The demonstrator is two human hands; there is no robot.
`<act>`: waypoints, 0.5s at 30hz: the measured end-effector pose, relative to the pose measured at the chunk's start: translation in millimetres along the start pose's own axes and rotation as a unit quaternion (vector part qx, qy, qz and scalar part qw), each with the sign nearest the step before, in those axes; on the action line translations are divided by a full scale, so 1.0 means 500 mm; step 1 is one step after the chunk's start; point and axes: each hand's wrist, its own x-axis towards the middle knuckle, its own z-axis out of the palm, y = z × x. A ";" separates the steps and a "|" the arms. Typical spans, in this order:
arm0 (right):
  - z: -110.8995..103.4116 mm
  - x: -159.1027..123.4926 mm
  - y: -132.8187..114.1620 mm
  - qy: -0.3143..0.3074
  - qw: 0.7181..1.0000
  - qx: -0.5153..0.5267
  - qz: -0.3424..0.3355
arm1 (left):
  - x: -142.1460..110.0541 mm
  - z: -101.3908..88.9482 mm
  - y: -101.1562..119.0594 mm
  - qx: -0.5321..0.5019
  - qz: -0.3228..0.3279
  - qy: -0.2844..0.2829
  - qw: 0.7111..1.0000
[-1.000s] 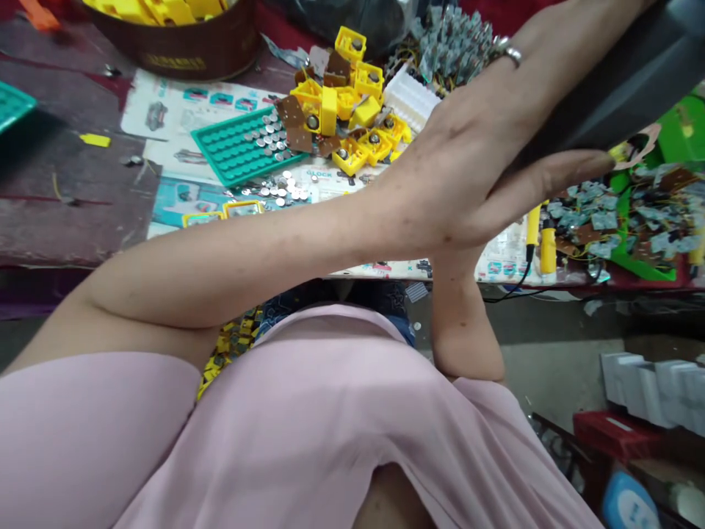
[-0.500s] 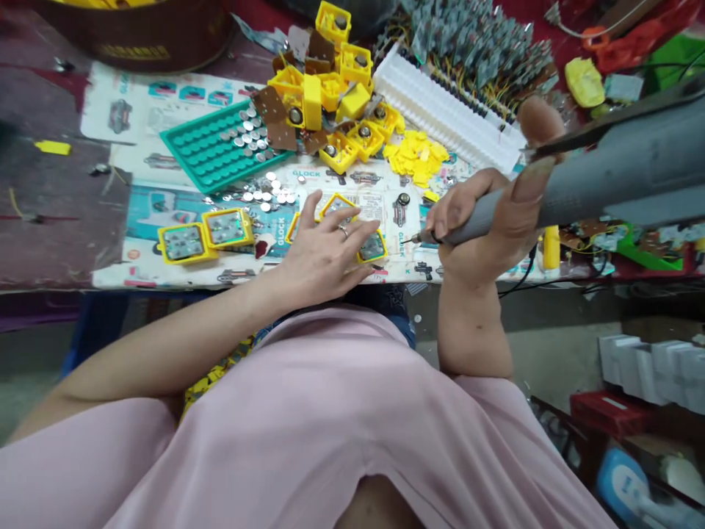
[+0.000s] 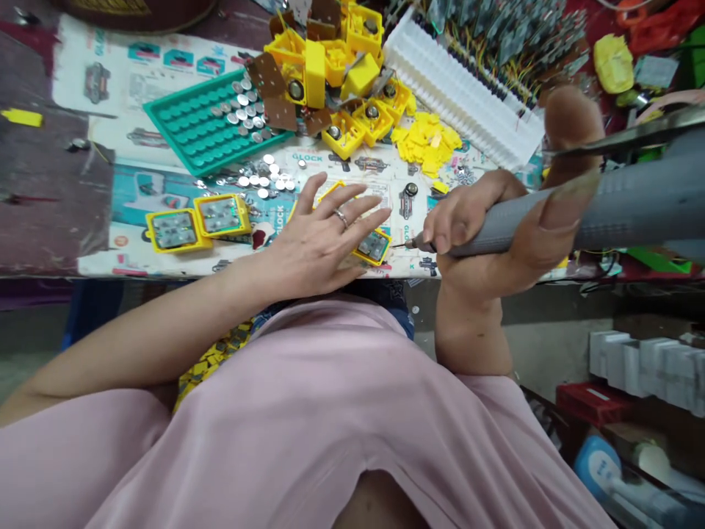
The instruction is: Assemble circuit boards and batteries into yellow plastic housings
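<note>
A dark red table [image 3: 33, 169] is partly covered, up to its near edge, by a white printed sheet [image 3: 104, 44]. A long, white, ridged rack [image 3: 463, 95] is set toward the table's far right, backed by a cluster of flat grey plates [image 3: 518, 37] with yellow wires. A heap of box-shaped yellow plastic housings [image 3: 316, 73] is piled left of the rack, with a teal rectangular tray [image 3: 181, 125] laid at an angle beside it. A grey cylindrical hand tool [image 3: 622, 206] is gripped in the closed right hand [image 3: 490, 270] by the table's near edge, its thin metal bit [image 3: 406, 244] pointed left. The left hand [image 3: 313, 246] is spread wide, palm down, near the middle of that edge, over square yellow casings [image 3: 373, 246] partly hidden by it; the bit's tip is seen just beside the rightmost casing, though contact cannot be told. Two similar casings [image 3: 175, 230] are placed farther left along the edge. Flat yellow chips [image 3: 424, 139] are heaped below the rack, and round silver discs [image 3: 267, 176] are scattered on the tray's right half and the sheet
</note>
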 end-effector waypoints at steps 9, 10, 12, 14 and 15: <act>0.024 -0.004 0.032 0.001 0.999 -0.023 0.034 | 0.017 0.042 0.011 0.029 -0.045 0.045 0.998; 0.026 -0.003 0.036 0.002 1.000 -0.020 0.018 | 0.016 0.043 0.012 0.027 -0.042 0.049 0.998; 0.030 -0.001 0.041 0.005 1.000 -0.012 -0.020 | 0.015 0.043 0.012 0.027 -0.034 0.048 0.998; 0.034 -0.001 0.043 -0.002 0.999 -0.007 -0.042 | 0.016 0.040 0.011 0.027 -0.033 0.047 0.998; 0.035 -0.001 0.043 -0.004 0.999 -0.005 -0.049 | 0.016 0.039 0.010 0.026 -0.033 0.047 0.998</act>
